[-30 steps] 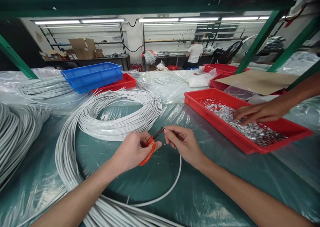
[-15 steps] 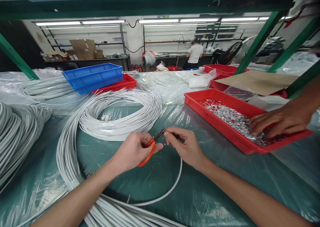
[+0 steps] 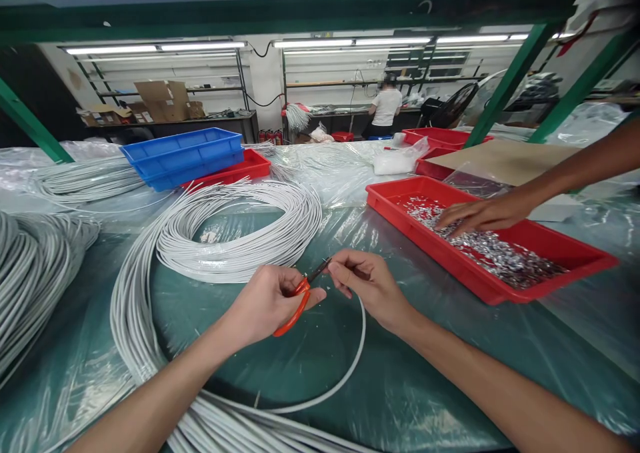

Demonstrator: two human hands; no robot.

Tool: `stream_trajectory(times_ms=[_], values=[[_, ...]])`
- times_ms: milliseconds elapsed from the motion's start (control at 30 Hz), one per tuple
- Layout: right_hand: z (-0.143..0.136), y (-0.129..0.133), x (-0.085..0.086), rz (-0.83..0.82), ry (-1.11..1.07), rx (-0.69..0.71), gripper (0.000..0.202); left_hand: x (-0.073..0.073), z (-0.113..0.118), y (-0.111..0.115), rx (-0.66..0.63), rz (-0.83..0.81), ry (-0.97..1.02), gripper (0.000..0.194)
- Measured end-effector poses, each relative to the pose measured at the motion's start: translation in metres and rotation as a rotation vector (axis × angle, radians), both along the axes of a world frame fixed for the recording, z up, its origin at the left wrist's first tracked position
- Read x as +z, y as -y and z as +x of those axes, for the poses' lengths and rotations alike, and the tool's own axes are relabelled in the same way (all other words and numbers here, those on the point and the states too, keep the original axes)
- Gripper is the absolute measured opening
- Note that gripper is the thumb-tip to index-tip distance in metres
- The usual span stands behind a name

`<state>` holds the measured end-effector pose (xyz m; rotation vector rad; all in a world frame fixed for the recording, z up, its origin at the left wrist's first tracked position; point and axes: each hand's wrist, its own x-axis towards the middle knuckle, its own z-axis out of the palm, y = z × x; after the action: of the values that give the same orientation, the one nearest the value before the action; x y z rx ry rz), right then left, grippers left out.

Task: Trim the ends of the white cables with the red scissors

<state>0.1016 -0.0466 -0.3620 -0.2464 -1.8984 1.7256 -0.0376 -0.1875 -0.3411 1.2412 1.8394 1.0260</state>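
My left hand (image 3: 267, 303) is closed around the orange handles of a pair of scissors (image 3: 299, 313). The dark blades point up and right and meet the fingertips of my right hand (image 3: 367, 283). Those fingers are pinched on the end of a white cable (image 3: 361, 346), whose tip is mostly hidden by them. From there the cable curves down and left to a bundle at the bottom. A large coil of white cables (image 3: 240, 240) lies just behind my left hand.
Another person's hand (image 3: 487, 213) is in a red tray (image 3: 425, 230) of small shiny metal pieces at right. Blue trays (image 3: 187, 156) stand at back left. More cable coils (image 3: 37, 286) lie at left. Green posts (image 3: 510, 86) rise behind.
The other person's hand has moved left and farther back over the metal pieces in the red tray. My hands have barely moved; the blades still meet my right fingertips.
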Motion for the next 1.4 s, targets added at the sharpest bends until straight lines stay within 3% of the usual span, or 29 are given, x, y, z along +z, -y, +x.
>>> stream_trajectory(times_ms=[133, 300, 367, 733, 1000, 1133, 1300, 1400], values=[[0.002, 0.003, 0.001, 0.206, -0.028, -0.086, 0.026, 0.001, 0.000, 0.001, -0.006, -0.022, 0.053, 0.043], [0.005, 0.008, 0.000, 0.695, -0.139, -0.333, 0.013, -0.001, 0.002, 0.002, -0.025, -0.021, 0.072, 0.040], [0.006, 0.009, -0.001, 0.788, -0.162, -0.365, 0.012, -0.002, 0.002, 0.002, -0.033, 0.003, 0.049, 0.040], [0.007, 0.011, -0.001, 0.637, -0.066, -0.111, 0.026, -0.001, 0.004, 0.001, -0.056, 0.104, -0.194, 0.038], [0.007, 0.011, 0.005, 0.548, -0.015, -0.153, 0.025, -0.001, 0.004, 0.002, 0.001, 0.039, -0.214, 0.039], [0.007, 0.012, 0.003, 0.661, -0.079, -0.228, 0.019, 0.002, 0.006, 0.003, 0.015, 0.020, -0.148, 0.045], [0.006, 0.013, -0.001, 0.947, -0.175, -0.355, 0.013, 0.008, 0.008, 0.002, -0.040, -0.128, 0.101, 0.040], [0.006, 0.011, -0.003, 0.951, -0.122, -0.326, 0.015, 0.005, 0.007, 0.001, -0.005, -0.039, -0.039, 0.042]])
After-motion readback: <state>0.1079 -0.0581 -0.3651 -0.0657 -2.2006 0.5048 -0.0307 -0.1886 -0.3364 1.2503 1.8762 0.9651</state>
